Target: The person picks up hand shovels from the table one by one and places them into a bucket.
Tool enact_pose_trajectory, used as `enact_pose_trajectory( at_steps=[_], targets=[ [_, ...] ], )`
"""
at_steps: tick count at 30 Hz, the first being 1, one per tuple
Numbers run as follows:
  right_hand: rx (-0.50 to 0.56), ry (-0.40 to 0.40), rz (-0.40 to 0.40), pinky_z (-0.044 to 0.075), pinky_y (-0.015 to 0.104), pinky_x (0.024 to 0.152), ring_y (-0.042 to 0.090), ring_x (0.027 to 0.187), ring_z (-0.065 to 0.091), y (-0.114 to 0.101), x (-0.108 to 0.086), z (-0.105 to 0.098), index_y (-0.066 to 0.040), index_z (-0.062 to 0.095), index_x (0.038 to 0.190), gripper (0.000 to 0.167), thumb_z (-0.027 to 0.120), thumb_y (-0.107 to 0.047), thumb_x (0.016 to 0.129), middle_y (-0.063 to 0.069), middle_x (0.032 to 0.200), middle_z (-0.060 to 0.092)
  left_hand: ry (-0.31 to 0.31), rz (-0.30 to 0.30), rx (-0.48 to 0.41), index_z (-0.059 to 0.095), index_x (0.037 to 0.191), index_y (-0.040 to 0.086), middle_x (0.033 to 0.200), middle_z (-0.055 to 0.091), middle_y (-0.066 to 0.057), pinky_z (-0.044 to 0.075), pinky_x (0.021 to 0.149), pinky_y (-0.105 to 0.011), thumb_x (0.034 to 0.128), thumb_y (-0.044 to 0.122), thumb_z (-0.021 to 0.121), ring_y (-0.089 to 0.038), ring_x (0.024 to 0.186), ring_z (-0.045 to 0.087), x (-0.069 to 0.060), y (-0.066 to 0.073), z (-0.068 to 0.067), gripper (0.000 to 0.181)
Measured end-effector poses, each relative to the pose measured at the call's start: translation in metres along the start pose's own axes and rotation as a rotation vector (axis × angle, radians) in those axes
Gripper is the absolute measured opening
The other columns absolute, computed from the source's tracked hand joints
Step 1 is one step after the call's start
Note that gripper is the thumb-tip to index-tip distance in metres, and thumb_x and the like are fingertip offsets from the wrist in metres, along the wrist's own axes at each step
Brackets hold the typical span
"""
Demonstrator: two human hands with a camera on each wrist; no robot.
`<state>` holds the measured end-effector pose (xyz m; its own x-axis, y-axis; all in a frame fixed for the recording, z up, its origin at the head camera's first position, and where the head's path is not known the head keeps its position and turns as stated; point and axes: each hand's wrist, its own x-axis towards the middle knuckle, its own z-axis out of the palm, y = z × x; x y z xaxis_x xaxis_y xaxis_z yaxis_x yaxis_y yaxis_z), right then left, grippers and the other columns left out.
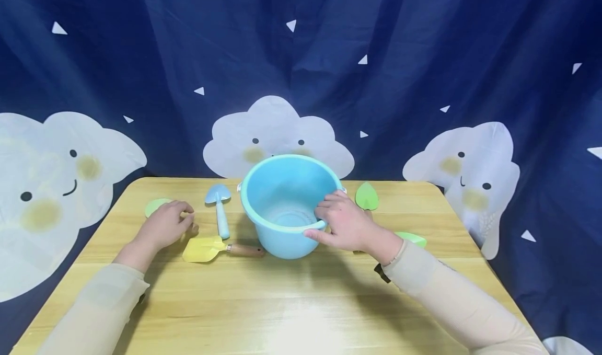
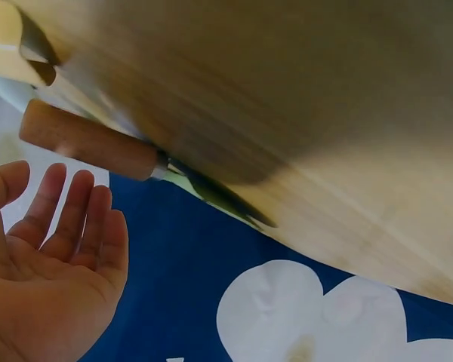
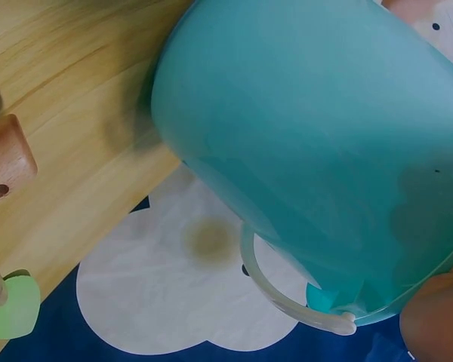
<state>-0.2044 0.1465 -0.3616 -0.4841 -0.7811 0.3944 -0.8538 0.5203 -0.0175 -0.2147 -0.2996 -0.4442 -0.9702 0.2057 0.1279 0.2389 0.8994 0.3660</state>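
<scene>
The left hand, fingers apart, was beside the leftmost green trowel, slanting far-left to near-right; the right hand gripped the bucket by its rim.

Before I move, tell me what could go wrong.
Only the right hand grips the blue bucket, on one side of its rim, so it might tip. The yellow shovel lies with its handle close to the bucket in the head view, so a low sideways move could knock it.
</scene>
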Motion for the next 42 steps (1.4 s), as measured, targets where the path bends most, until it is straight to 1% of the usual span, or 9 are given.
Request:
enact_pose_trajectory(
  at_steps=[6,13,17,20,26,30,35,38,42],
  targets=[
    [0.0,-0.008,0.007,0.034,0.035,0.079,0.014,0.066,0.034,0.0,0.0,0.001,-0.019,0.04,0.066,0.062,0.03,-0.071,0.098,-0.008,0.063,0.035,-0.011,0.011,-0.013,0.067,0.105,-0.002,0.105,0.068,-0.02,0.048,0.089,-0.057,0.0973,0.014,0.057,-0.042,0.101,0.064,-0.002,-0.003,0.003,0.021],
    [0.006,-0.016,0.012,0.035,0.035,0.079,0.015,0.067,0.035,0.001,0.0,0.002,-0.019,0.041,0.066,0.062,0.03,-0.071,0.098,-0.008,0.064,0.035,-0.027,0.058,-0.001,0.069,0.1,0.002,0.097,0.07,-0.014,0.049,0.088,-0.055,0.0989,0.014,0.056,-0.038,0.097,0.066,-0.001,-0.011,0.006,0.018],
    [0.001,-0.009,0.008,0.035,0.035,0.08,0.015,0.067,0.035,0.001,-0.001,0.002,-0.019,0.04,0.066,0.062,0.029,-0.072,0.098,-0.008,0.064,0.035,-0.043,0.066,0.002,0.069,0.102,0.001,0.1,0.071,-0.015,0.048,0.09,-0.056,0.0993,0.014,0.054,-0.039,0.1,0.065,0.0,-0.016,0.009,0.02],
    [-0.002,-0.003,0.004,0.035,0.035,0.079,0.014,0.066,0.034,0.001,-0.001,0.002,-0.019,0.04,0.066,0.062,0.029,-0.071,0.098,-0.008,0.064,0.034,-0.069,0.059,-0.003,0.069,0.106,-0.001,0.105,0.07,-0.017,0.047,0.092,-0.056,0.0991,0.016,0.055,-0.041,0.104,0.063,0.002,-0.018,0.011,0.022],
    [-0.003,0.011,-0.002,0.034,0.034,0.078,0.014,0.065,0.033,0.002,-0.001,0.003,-0.015,0.045,0.064,0.067,0.029,-0.071,0.098,-0.009,0.063,0.033,-0.106,0.038,-0.029,0.068,0.11,-0.001,0.108,0.068,-0.018,0.046,0.093,-0.057,0.0973,0.019,0.061,-0.041,0.106,0.062,0.002,-0.016,0.012,0.025],
    [-0.005,0.012,-0.003,0.035,0.034,0.078,0.014,0.065,0.034,0.002,0.0,0.003,-0.018,0.041,0.065,0.064,0.029,-0.071,0.098,-0.008,0.063,0.033,-0.115,0.033,-0.035,0.068,0.109,-0.001,0.105,0.068,-0.016,0.047,0.091,-0.056,0.0908,0.01,0.061,-0.039,0.103,0.062,0.001,-0.014,0.013,0.022],
    [-0.005,0.012,-0.004,0.034,0.034,0.078,0.014,0.065,0.033,0.001,0.0,0.002,-0.019,0.039,0.065,0.063,0.027,-0.071,0.098,-0.008,0.063,0.033,-0.118,0.051,-0.045,0.068,0.105,-0.002,0.1,0.068,-0.014,0.047,0.091,-0.056,0.0783,-0.002,0.059,-0.039,0.102,0.063,0.002,-0.015,0.013,0.028],
    [-0.004,0.011,-0.003,0.034,0.034,0.078,0.014,0.065,0.033,0.001,0.0,0.002,-0.019,0.039,0.066,0.063,0.026,-0.072,0.098,-0.008,0.063,0.033,-0.114,0.076,-0.047,0.068,0.104,-0.002,0.099,0.069,-0.014,0.048,0.091,-0.056,0.076,-0.006,0.059,-0.04,0.102,0.063,0.003,-0.016,0.013,0.03],
    [-0.002,0.003,0.002,0.034,0.034,0.078,0.014,0.065,0.034,0.001,0.0,0.002,-0.019,0.039,0.066,0.063,0.026,-0.072,0.097,-0.008,0.063,0.034,-0.109,0.104,-0.04,0.068,0.103,-0.002,0.098,0.069,-0.013,0.048,0.091,-0.056,0.0762,-0.01,0.06,-0.041,0.101,0.063,0.003,-0.017,0.014,0.029]
  ],
)
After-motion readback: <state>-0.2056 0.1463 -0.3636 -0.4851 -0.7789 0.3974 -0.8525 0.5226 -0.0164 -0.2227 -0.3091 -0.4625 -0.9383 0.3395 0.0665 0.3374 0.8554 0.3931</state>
